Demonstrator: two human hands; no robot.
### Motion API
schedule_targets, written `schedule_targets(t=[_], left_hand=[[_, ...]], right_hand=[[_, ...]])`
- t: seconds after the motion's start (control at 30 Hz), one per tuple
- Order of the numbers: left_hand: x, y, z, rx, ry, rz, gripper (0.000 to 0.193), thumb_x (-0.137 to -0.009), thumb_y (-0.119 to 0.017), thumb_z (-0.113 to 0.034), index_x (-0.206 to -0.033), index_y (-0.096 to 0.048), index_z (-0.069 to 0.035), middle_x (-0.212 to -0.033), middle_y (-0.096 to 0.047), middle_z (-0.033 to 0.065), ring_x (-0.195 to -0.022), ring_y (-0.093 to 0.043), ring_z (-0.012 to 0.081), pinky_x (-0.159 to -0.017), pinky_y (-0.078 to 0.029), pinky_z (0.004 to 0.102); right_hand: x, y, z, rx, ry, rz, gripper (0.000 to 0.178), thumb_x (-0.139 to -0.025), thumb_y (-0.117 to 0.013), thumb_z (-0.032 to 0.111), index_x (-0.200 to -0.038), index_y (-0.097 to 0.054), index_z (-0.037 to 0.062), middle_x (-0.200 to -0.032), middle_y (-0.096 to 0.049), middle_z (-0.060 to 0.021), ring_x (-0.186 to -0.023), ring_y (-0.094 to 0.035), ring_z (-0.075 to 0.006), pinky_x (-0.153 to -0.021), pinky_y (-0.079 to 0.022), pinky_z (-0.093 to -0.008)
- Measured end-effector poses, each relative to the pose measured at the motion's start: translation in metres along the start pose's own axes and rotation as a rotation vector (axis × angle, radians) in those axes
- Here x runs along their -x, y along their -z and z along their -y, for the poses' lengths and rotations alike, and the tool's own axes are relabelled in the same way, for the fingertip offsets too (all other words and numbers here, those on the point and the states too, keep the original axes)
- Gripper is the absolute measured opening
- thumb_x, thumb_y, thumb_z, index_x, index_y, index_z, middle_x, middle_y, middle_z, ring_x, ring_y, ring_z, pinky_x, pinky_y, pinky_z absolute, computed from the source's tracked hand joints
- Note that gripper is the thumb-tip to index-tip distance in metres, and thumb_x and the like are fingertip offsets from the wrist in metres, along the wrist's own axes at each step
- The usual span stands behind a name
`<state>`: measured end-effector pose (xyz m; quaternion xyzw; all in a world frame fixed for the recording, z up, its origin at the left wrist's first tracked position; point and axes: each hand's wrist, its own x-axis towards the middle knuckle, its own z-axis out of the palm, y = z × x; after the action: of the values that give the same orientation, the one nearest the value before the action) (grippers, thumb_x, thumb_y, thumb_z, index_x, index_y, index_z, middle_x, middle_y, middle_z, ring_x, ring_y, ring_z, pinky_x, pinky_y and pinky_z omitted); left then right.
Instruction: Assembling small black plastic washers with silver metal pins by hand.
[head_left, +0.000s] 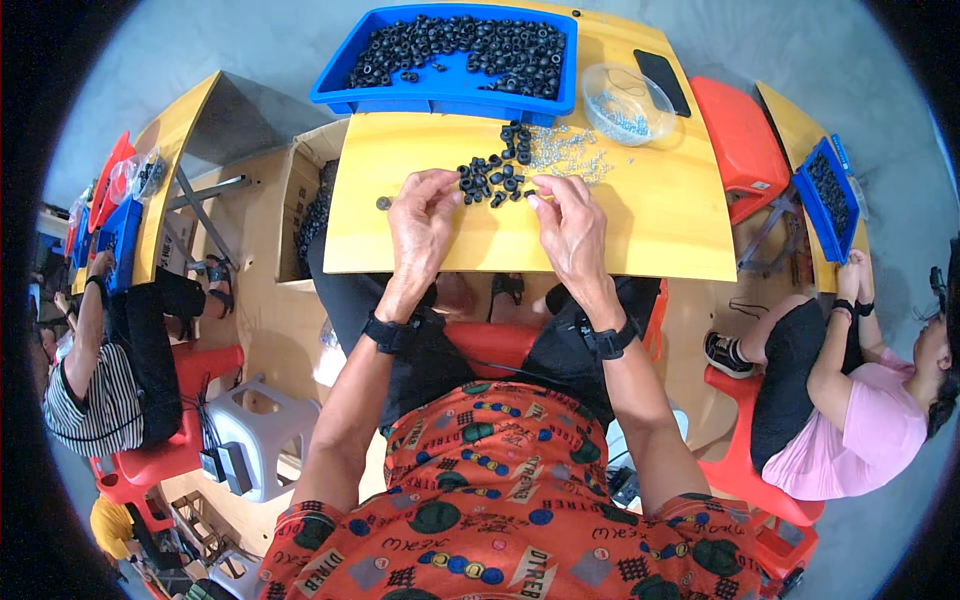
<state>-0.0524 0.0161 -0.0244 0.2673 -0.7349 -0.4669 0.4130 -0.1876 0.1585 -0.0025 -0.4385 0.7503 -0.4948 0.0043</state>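
A loose pile of small round black plastic caps (496,182) lies on the yellow table (640,225) between my hands. My left hand (424,218) is at the pile's left edge, thumb and fingers pinched together; what lies between them is hidden. On the other side, my right hand (570,218) pinches a small black cap (531,194) at its fingertips. Just beyond the pile, many small silvery screws (568,152) are scattered. One dark round piece (383,203) sits apart, left of my left hand.
A blue tray (440,103) full of black caps stands at the table's far side. Right of it are a clear round tub (655,125) with screws and a dark phone-like slab (662,82). An open carton (297,215) stands at left. People sit at tables on both sides.
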Motion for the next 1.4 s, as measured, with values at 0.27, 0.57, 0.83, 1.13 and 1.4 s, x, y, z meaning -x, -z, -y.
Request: schedule_targets(t=[0.27,0.57,0.83,1.13,1.4], left_hand=[[-0.015,-0.025,-0.008,-0.366,-0.220,0.070,0.023,-0.078,-0.073,-0.008,-0.101,-0.071,-0.002,-0.098,-0.063,0.0114,-0.077,-0.063,0.0215,-0.069,-0.051,0.0298],[-0.019,-0.032,-0.006,-0.276,-0.202,0.050,0.013,-0.080,-0.069,-0.005,-0.093,-0.072,-0.002,-0.098,-0.061,0.0115,-0.088,-0.062,0.0244,-0.074,-0.051,0.0313],[-0.017,-0.024,-0.012,-0.330,-0.265,0.088,0.018,-0.077,-0.071,-0.004,-0.095,-0.072,-0.003,-0.104,-0.059,0.0115,-0.090,-0.060,0.0257,-0.078,-0.050,0.0344],[-0.020,-0.034,-0.020,-0.554,-0.361,0.149,0.021,-0.074,-0.070,-0.003,-0.095,-0.071,-0.002,-0.105,-0.059,0.0125,-0.094,-0.056,0.0301,-0.083,-0.048,0.0399],[-0.028,-0.037,-0.012,-0.514,-0.339,0.115,0.023,-0.075,-0.067,0.001,-0.098,-0.070,-0.001,-0.102,-0.061,0.0144,-0.095,-0.057,0.0320,-0.083,-0.049,0.0398]], right_hand=[[0.009,-0.006,-0.003,-0.071,0.043,-0.081,0.015,-0.083,-0.062,0.000,-0.097,-0.065,0.0021,-0.090,-0.062,-0.0140,-0.079,-0.063,-0.0316,-0.068,-0.050,-0.0382],[0.008,-0.004,-0.010,-0.186,-0.065,-0.283,0.014,-0.085,-0.062,-0.004,-0.097,-0.065,0.0008,-0.085,-0.061,-0.0080,-0.072,-0.061,-0.0172,-0.065,-0.049,-0.0286],[0.001,0.001,-0.017,-0.107,-0.042,-0.218,0.017,-0.083,-0.063,-0.003,-0.100,-0.065,0.0011,-0.087,-0.061,-0.0097,-0.073,-0.062,-0.0205,-0.065,-0.049,-0.0310],[-0.005,0.009,-0.017,0.082,0.039,-0.072,0.017,-0.084,-0.061,0.001,-0.101,-0.065,0.0029,-0.090,-0.060,-0.0142,-0.081,-0.062,-0.0327,-0.071,-0.049,-0.0394],[-0.008,0.004,-0.016,0.156,0.081,-0.109,0.016,-0.083,-0.063,0.003,-0.099,-0.066,0.0046,-0.089,-0.059,-0.0127,-0.083,-0.062,-0.0325,-0.070,-0.049,-0.0399]])
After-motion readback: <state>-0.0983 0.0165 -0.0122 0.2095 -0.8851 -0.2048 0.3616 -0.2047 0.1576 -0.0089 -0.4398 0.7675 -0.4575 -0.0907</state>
